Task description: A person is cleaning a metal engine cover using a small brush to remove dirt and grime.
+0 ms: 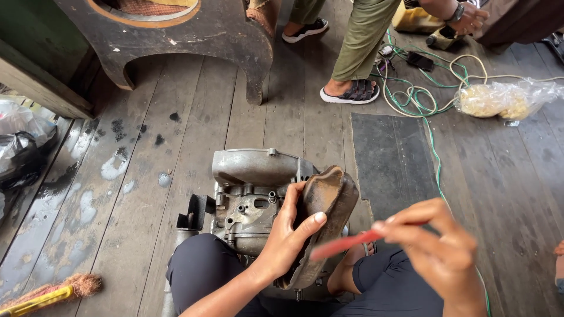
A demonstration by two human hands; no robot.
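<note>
Engine cover — a dark, grimy metal casing — sits clasped in the left hand, fingers curled over its near edge and thumb pressed along its face, so the hand is closed firmly around it. The cover stands tilted against the grey metal engine block, which lies just beyond the grip on the worn plank floor, between the seated person's knees. To the right of the held cover, the right hand pinches a slim red tool between thumb and fingertips, closed tight on its handle; the tool's blurred tip points back toward the cover, close beside the left thumb — whether it touches cannot be told. Farther out past the block, another person's sandalled foot stands on the boards beside a tangle of green and cream cables, with a clear plastic bag to the right. A yellow-handled brush lies well off to the left.
</note>
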